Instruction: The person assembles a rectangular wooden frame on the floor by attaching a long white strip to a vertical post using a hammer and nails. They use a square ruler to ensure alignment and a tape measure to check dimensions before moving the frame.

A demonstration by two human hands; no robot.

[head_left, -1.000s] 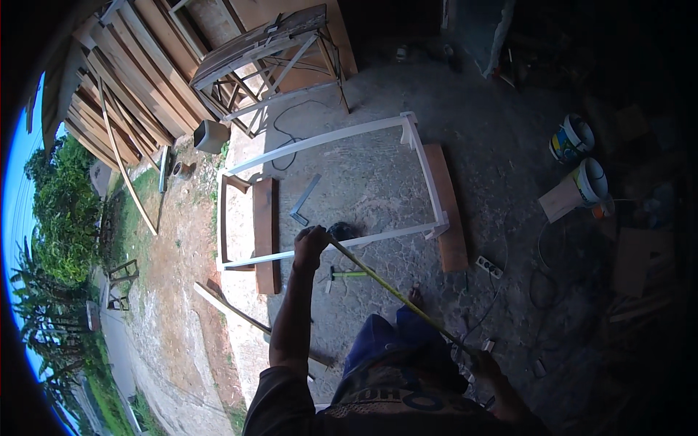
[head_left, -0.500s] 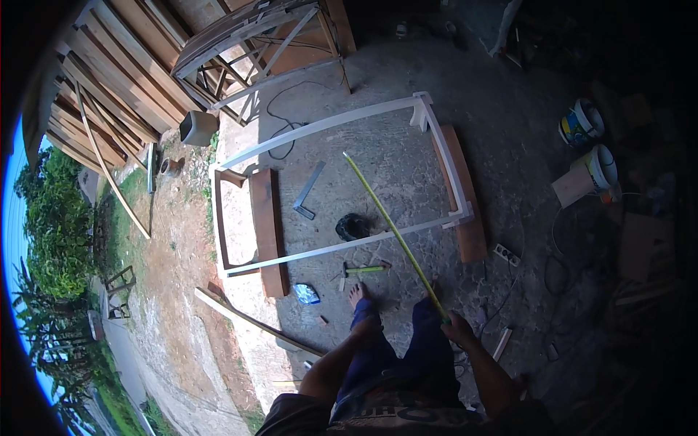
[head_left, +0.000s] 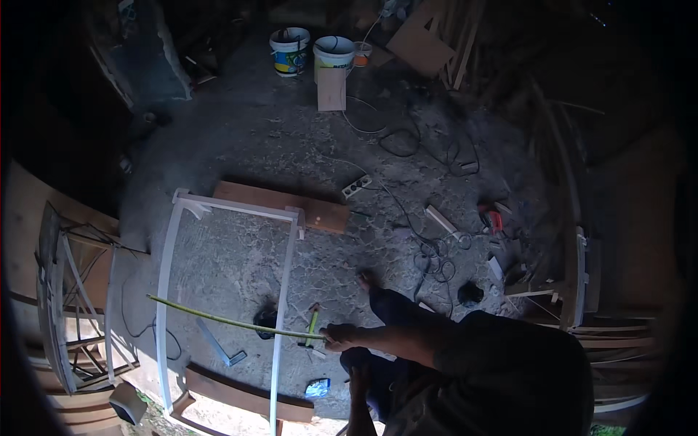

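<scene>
My right hand (head_left: pixel 338 336) is closed on a tape measure, whose long yellow blade (head_left: pixel 225 320) is drawn out to the left. The blade crosses above both long bars of a white wooden frame (head_left: pixel 166 280), and its tip reaches past the far bar. My left hand (head_left: pixel 358 378) lies at my knee, its fingers too dark to make out. Inside the frame, a steel try square (head_left: pixel 218 345) and a black bundle (head_left: pixel 266 320) are on the floor. A hammer (head_left: pixel 313 323) with a yellow-green handle lies by my right hand.
Brown planks (head_left: pixel 283 205) lie under the frame's ends. A blue packet (head_left: pixel 318 388) sits near my feet. Beyond are a power strip (head_left: pixel 357 187), tangled cords (head_left: pixel 434 261), a red tool (head_left: pixel 492 218) and paint buckets (head_left: pixel 289 52). A wooden structure (head_left: pixel 80 291) stands at left.
My view has swung to the right, so the frame now appears lower left and the buckets at the top. The right hand still grips the tape measure, its blade now lying more crosswise.
</scene>
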